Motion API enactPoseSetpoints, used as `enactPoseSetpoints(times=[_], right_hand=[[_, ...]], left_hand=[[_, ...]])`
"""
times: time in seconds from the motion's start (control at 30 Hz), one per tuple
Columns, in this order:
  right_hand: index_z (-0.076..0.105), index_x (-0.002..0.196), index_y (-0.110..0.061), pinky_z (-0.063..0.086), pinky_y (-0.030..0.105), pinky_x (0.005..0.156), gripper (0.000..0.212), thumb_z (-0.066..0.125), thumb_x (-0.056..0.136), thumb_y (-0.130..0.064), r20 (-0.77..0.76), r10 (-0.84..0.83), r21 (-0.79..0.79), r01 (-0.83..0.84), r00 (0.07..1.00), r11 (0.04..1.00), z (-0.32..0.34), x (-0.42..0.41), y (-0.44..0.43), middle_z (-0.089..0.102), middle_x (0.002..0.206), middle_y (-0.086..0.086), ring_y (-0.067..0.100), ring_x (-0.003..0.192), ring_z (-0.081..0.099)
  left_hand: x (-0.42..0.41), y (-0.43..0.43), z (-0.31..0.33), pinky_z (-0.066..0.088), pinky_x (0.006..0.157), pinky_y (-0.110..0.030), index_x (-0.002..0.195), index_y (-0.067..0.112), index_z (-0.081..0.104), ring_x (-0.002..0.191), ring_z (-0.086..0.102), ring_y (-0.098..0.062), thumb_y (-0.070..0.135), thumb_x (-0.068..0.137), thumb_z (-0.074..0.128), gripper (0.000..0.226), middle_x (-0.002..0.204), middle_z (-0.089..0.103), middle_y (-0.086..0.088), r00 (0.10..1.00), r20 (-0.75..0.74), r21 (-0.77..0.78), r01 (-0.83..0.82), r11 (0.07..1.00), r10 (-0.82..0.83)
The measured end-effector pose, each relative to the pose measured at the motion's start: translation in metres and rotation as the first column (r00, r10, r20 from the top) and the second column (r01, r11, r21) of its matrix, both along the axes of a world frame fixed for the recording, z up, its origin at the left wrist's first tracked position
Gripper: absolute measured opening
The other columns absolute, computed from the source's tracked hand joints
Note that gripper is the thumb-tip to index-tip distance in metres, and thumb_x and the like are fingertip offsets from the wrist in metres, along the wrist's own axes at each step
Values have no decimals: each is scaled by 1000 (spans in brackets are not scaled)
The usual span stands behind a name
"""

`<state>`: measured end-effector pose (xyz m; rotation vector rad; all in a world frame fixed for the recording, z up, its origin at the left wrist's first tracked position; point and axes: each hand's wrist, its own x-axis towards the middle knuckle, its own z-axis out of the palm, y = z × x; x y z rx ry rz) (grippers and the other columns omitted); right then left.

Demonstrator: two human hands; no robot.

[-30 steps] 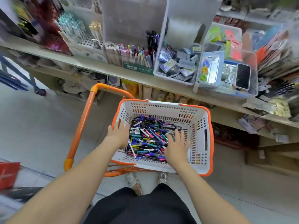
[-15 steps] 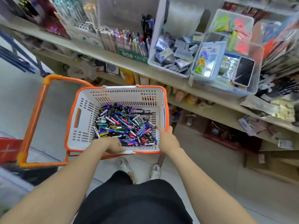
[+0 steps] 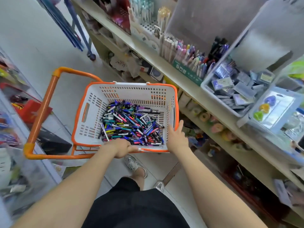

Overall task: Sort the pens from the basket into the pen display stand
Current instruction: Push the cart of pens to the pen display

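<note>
Stationery-shop aisle seen from above, with a pale floor [image 3: 41, 46] and a long shelf [image 3: 156, 60] running diagonally along the right. A white basket [image 3: 92, 112] with an orange rim sits on an orange trolley frame [image 3: 42, 109] beside the shelf; a loose heap of pens [image 3: 131, 124] in many colours covers its bottom. The left hand [image 3: 121, 148] grips the near rim, fingers curled over it. The right hand [image 3: 177, 137] holds the near right corner, thumb inside the wall and fingers fairly straight outside it. On the shelf, well apart from the basket, the pen display stand [image 3: 187, 72] holds upright pens; its green front carries white writing too blurred to read. Just to its right stands a clear bin [image 3: 207, 87] of small packets.
</note>
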<state>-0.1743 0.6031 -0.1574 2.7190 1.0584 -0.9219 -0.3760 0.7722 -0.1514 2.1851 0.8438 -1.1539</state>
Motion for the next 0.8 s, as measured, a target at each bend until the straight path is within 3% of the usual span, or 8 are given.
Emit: enactPoseSetpoints(times=[0.07, 0.13, 0.2, 0.33, 0.43, 0.53, 0.7, 0.8], right_hand=[[22, 158, -24, 50, 58, 104, 75, 67, 99, -17, 10, 28, -18, -27, 1000, 999, 3, 8, 29, -16, 171, 26, 50, 136, 48], [23, 158, -24, 50, 56, 104, 72, 64, 99, -15, 39, 58, -38, -57, 998, 998, 7, 16, 61, -14, 171, 25, 50, 134, 48], [26, 157, -24, 50, 57, 104, 66, 58, 100, -13, 68, 99, -61, -95, 993, 994, 10, 23, 94, -17, 170, 24, 50, 135, 46], [33, 154, -24, 29, 68, 119, 55, 51, 103, -15, 251, 255, -81, -242, 934, 967, 14, 29, 156, -33, 169, 21, 55, 157, 6], [26, 165, -24, -5, 68, 126, 57, 37, 109, -28, 313, 421, -70, -421, 852, 904, 16, 29, 190, -34, 170, 20, 45, 159, -24], [37, 160, -33, -19, 66, 124, 55, 24, 111, -53, 303, 505, -10, -527, 808, 850, 11, 31, 222, -18, 176, 15, 36, 157, -33], [47, 155, -36, -25, 67, 119, 89, -5, 93, -74, 230, 634, -67, -638, 738, 767, 12, 37, 275, -7, 179, 10, 40, 154, -38], [49, 155, -34, -18, 71, 122, 79, 6, 100, -70, 190, 645, -74, -644, 740, 761, 19, 39, 321, 1, 179, 11, 41, 152, -40]], left_hand=[[-2, 16, -5, 48, 97, -46, 139, 31, 63, 123, 59, -30, 75, 103, 31, 65, 140, 64, -5, 999, 27, 8, -28, 1000, 28], [-4, 33, -13, 50, 101, -53, 148, 44, 52, 129, 57, -33, 53, 112, 33, 42, 147, 59, -5, 999, 46, 15, -17, 1000, 17], [-4, 51, -18, 50, 102, -58, 151, 52, 44, 135, 54, -36, 38, 115, 29, 41, 152, 56, -3, 996, 78, 26, -40, 999, 38], [-6, 91, -27, 55, 95, -57, 142, 56, 47, 122, 62, -33, 35, 116, 30, 37, 142, 63, -1, 983, 157, 56, -107, 993, 97], [-9, 120, -37, 50, 99, -61, 132, 60, 44, 123, 61, -36, 39, 116, 29, 31, 141, 64, -3, 968, 172, 37, -193, 981, 184], [-10, 150, -34, 38, 109, -69, 126, 58, 50, 131, 55, -40, 43, 115, 29, 28, 142, 63, -4, 958, 140, 16, -254, 967, 249], [-8, 197, -15, 15, 116, -76, 112, 37, 61, 144, 38, -42, 74, 105, 22, 54, 141, 61, -6, 935, 98, 21, -344, 939, 341], [-7, 230, -14, 15, 117, -73, 115, 35, 64, 144, 37, -41, 78, 102, 22, 61, 138, 61, -7, 897, 131, 11, -427, 904, 423]])
